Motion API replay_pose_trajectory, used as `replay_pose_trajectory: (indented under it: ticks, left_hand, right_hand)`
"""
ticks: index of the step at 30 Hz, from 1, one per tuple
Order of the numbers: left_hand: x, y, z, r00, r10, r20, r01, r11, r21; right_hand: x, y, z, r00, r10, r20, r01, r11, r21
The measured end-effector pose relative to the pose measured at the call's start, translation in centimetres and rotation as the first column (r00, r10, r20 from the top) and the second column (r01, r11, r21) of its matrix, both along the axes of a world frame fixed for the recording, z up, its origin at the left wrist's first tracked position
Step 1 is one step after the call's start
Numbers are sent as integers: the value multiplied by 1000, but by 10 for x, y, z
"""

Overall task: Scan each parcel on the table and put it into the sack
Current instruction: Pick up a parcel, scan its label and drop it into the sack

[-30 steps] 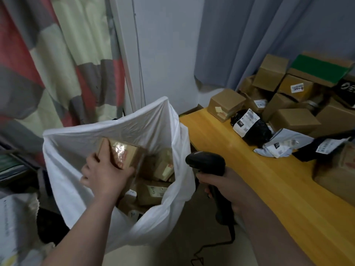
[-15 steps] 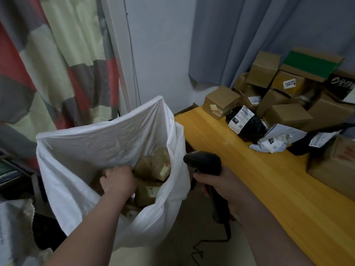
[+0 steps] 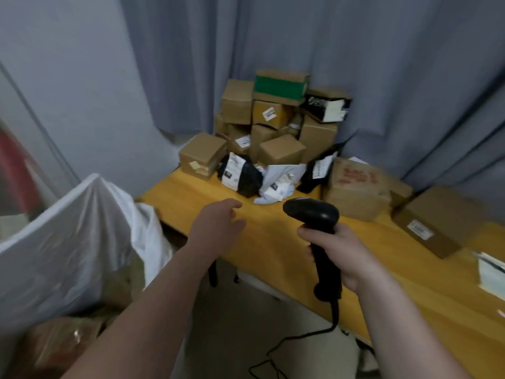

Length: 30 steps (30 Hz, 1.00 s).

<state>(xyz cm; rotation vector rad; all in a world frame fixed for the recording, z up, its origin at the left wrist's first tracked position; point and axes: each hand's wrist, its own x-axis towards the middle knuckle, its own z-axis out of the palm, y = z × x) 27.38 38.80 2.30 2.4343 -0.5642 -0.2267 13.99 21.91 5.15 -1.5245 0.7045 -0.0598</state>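
The parcels (image 3: 273, 127) are piled at the far end of the table (image 3: 273, 247): cardboard boxes stacked against the grey curtain (image 3: 382, 64), with a black bagged parcel (image 3: 241, 175) and a white bagged parcel (image 3: 278, 181) lying in front of them. More boxes are spread along the table's right side. The sack (image 3: 68, 242) is seen at the left, just beside the table's corner, with cartons visible inside it.

The left hand (image 3: 216, 225) is held empty above the near table edge, fingers loose and slightly spread, pointed toward the black bagged parcel. The scanner (image 3: 311, 212) is gripped round its handle by the right hand (image 3: 344, 253), head aimed at the pile.

The step in hand is judged to be the reach for the next parcel. A parcel must be picked up and its label turned to the scanner.

Half a second ago the left hand was down inside the sack; it is now withdrawn and brought over the table, and the view is swung from sack to pile. The scanner is held as before.
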Motion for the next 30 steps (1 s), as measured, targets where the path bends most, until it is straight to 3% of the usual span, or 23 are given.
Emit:
replay_pose_trajectory:
  ticks: [5, 9, 17, 30]
  left_hand:
    - [-17, -79, 11, 970, -237, 46, 239, 970, -44]
    - [-31, -134, 14, 940, -340, 24, 340, 938, -62]
    - [-34, -233, 10, 927, -357, -117, 349, 933, -85]
    - [-50, -386, -23, 913, -370, -172, 382, 923, 46]
  right_hand:
    - [-37, -59, 10, 979, -201, 40, 200, 980, 23]
    - [-60, -106, 10, 940, -337, 62, 334, 941, 53]
    - [-69, -203, -10, 883, -467, 51, 457, 879, 132]
    - [-70, -358, -64, 800, -598, -49, 598, 786, 160]
